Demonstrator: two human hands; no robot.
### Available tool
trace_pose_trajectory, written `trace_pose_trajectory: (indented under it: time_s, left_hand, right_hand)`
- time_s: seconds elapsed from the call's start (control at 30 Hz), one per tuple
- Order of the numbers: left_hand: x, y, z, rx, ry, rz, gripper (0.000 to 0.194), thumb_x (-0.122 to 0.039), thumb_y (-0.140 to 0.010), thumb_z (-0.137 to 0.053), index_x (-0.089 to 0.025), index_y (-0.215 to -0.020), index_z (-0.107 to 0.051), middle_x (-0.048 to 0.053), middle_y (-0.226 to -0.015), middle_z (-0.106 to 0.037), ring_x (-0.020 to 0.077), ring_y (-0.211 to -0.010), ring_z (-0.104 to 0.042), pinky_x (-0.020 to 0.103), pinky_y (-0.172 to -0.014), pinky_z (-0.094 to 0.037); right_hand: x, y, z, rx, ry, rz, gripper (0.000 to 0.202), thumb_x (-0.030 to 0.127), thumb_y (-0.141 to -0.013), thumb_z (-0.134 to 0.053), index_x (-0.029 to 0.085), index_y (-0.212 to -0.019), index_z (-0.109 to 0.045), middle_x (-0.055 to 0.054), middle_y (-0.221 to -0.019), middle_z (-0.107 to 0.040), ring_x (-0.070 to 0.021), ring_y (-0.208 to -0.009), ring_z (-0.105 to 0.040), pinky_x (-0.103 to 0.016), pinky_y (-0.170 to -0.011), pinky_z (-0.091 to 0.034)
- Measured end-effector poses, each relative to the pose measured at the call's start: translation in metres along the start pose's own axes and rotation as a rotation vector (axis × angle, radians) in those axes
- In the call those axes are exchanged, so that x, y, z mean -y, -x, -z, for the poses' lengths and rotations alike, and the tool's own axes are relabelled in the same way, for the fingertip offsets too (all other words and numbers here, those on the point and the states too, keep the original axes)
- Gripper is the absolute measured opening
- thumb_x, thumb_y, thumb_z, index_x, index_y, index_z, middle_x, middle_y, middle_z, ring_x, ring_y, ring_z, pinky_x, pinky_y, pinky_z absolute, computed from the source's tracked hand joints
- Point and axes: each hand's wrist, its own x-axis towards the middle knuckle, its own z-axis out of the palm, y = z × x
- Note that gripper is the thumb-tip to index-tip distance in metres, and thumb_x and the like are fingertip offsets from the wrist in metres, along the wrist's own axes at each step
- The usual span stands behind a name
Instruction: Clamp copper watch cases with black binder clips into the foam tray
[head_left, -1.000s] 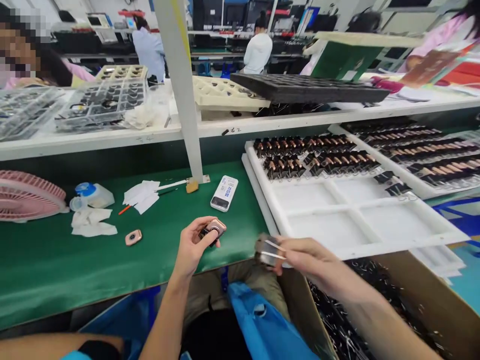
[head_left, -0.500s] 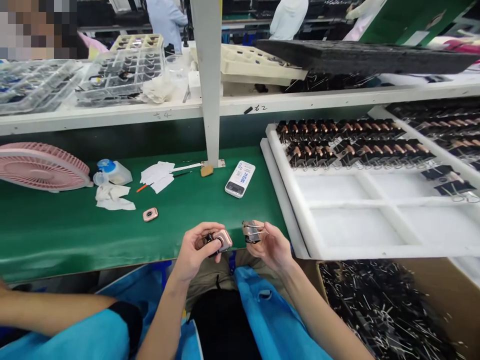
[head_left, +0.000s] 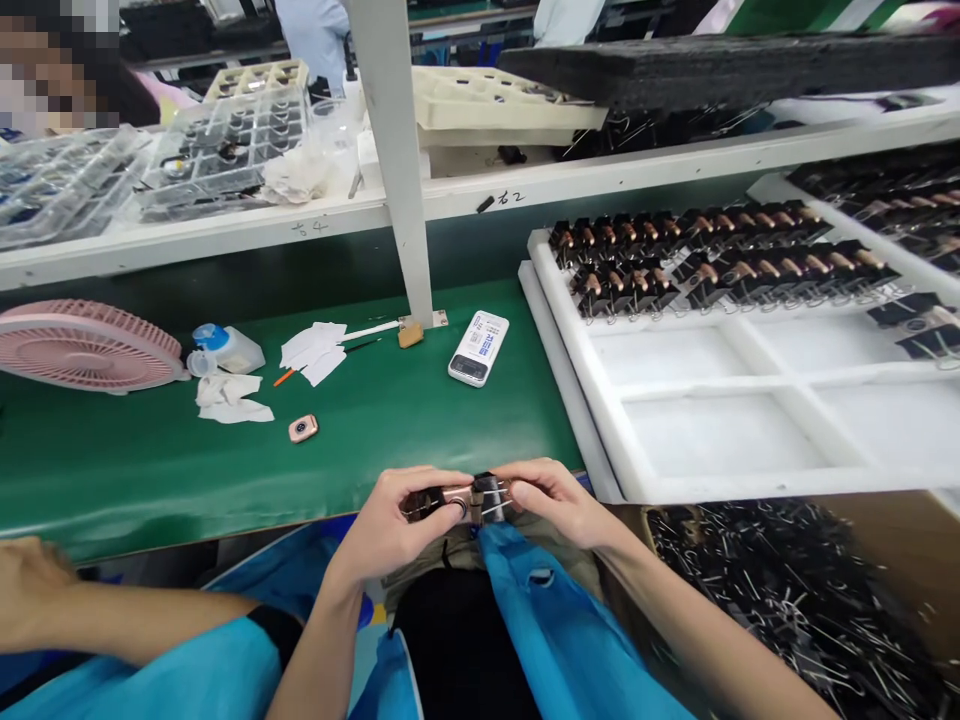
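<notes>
My left hand (head_left: 397, 520) is closed around a rose-gold watch case (head_left: 456, 497) that has a black binder clip (head_left: 422, 503) on its left end. Pinched by its wire handles, a second black binder clip (head_left: 489, 497) is in my right hand (head_left: 551, 498). This clip meets the right end of the case; how far its jaws reach over it is hard to see. Both hands are just off the table's front edge. Another rose-gold watch case (head_left: 303, 429) lies on the green table mat (head_left: 360, 430).
A white divided tray (head_left: 622, 430) at right holds rows of clipped cases (head_left: 787, 262). Below it stands a box of loose binder clips (head_left: 780, 600). A pink fan (head_left: 90, 345), a bottle (head_left: 229, 348) and a white power bank (head_left: 478, 348) sit on the table. A co-worker's arm (head_left: 135, 620) is at left.
My right hand has moved left, bringing its binder clip against the watch case in my left hand. The view has shifted slightly. The co-worker's hand has come into view at left.
</notes>
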Motion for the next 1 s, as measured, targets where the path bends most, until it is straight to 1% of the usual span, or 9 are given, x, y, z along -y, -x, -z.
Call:
trace_pose_trajectory:
  time_s: [0.1,0.23,0.57,0.63,0.73,0.8,0.87,0.93,1.0]
  left_hand:
    - [-0.002,-0.001,-0.001,0.015,-0.074,0.002,0.026,-0.025,-0.090,-0.070,-0.024,-0.114,-0.081,0.006,-0.093,-0.077,0.0166,-0.080,-0.066,0.025,-0.069,-0.047]
    - [0.004,-0.002,-0.001,0.004,-0.070,0.011,0.028,-0.030,-0.091,-0.070,-0.024,-0.117,-0.080,0.006,-0.091,-0.076,0.0173,-0.078,-0.066,0.026,-0.067,-0.046]
    - [0.007,-0.005,0.001,0.005,-0.058,0.002,0.030,-0.035,-0.092,-0.070,-0.023,-0.117,-0.080,0.007,-0.087,-0.073,0.0136,-0.068,-0.062,0.023,-0.058,-0.042]
    - [0.008,-0.005,0.002,-0.002,-0.079,0.003,0.029,-0.035,-0.092,-0.070,-0.023,-0.117,-0.080,0.007,-0.088,-0.073,0.0138,-0.069,-0.062,0.023,-0.058,-0.043]
    - [0.009,-0.004,0.005,-0.004,-0.119,0.013,0.029,-0.034,-0.092,-0.069,-0.023,-0.116,-0.081,0.007,-0.089,-0.073,0.0148,-0.071,-0.064,0.023,-0.059,-0.044]
    - [0.005,-0.002,0.005,0.023,-0.151,0.006,0.028,-0.034,-0.093,-0.068,-0.023,-0.116,-0.080,0.007,-0.089,-0.074,0.0156,-0.073,-0.065,0.023,-0.061,-0.046]
    - [-0.002,-0.001,0.001,0.066,-0.179,-0.026,0.029,-0.034,-0.093,-0.068,-0.023,-0.117,-0.080,0.007,-0.090,-0.075,0.0170,-0.076,-0.067,0.024,-0.065,-0.050]
    - [-0.012,-0.001,-0.004,0.088,-0.154,-0.062,0.033,-0.036,-0.093,-0.068,-0.026,-0.124,-0.076,0.008,-0.099,-0.076,0.0188,-0.081,-0.069,0.026,-0.070,-0.055]
    - [-0.020,-0.005,-0.009,0.018,-0.036,-0.129,0.044,-0.040,-0.092,-0.070,-0.027,-0.134,-0.070,0.011,-0.116,-0.074,0.0224,-0.091,-0.071,0.029,-0.075,-0.059]
  right_hand:
    - [0.005,-0.001,0.000,0.049,0.085,0.034,0.041,0.051,-0.101,-0.060,0.016,-0.115,-0.078,-0.008,-0.096,-0.076,-0.0199,-0.080,-0.065,-0.029,-0.072,-0.049]
    - [0.008,-0.004,-0.001,0.053,0.156,0.062,0.041,0.050,-0.103,-0.058,0.016,-0.115,-0.077,-0.009,-0.102,-0.078,-0.0231,-0.089,-0.069,-0.030,-0.077,-0.051]
    - [0.012,-0.006,-0.001,0.029,0.201,0.055,0.045,0.053,-0.102,-0.056,0.014,-0.113,-0.077,-0.008,-0.095,-0.076,-0.0201,-0.080,-0.065,-0.028,-0.069,-0.047]
    - [0.011,-0.006,-0.002,0.026,0.192,0.025,0.046,0.054,-0.101,-0.056,0.013,-0.111,-0.076,-0.008,-0.091,-0.074,-0.0186,-0.075,-0.062,-0.027,-0.066,-0.046]
    - [0.014,-0.005,-0.005,0.021,0.155,-0.070,0.047,0.054,-0.100,-0.057,0.013,-0.112,-0.075,-0.005,-0.079,-0.070,-0.0150,-0.064,-0.056,-0.025,-0.057,-0.042]
    - [0.024,-0.003,-0.008,0.022,0.186,-0.108,0.044,0.051,-0.099,-0.060,0.013,-0.117,-0.073,-0.002,-0.073,-0.067,-0.0132,-0.059,-0.051,-0.024,-0.053,-0.039]
    - [0.041,0.003,-0.010,0.029,0.268,-0.092,0.040,0.044,-0.095,-0.066,0.014,-0.121,-0.073,-0.003,-0.078,-0.070,-0.0131,-0.060,-0.053,-0.024,-0.054,-0.039]
    - [0.064,0.011,-0.010,0.050,0.341,-0.070,0.035,0.038,-0.093,-0.068,0.016,-0.120,-0.074,-0.003,-0.083,-0.072,-0.0139,-0.064,-0.056,-0.024,-0.057,-0.042]
    - [0.089,0.021,-0.003,0.044,0.355,-0.086,0.031,0.038,-0.094,-0.068,0.017,-0.115,-0.075,-0.004,-0.086,-0.073,-0.0150,-0.069,-0.060,-0.025,-0.060,-0.045]
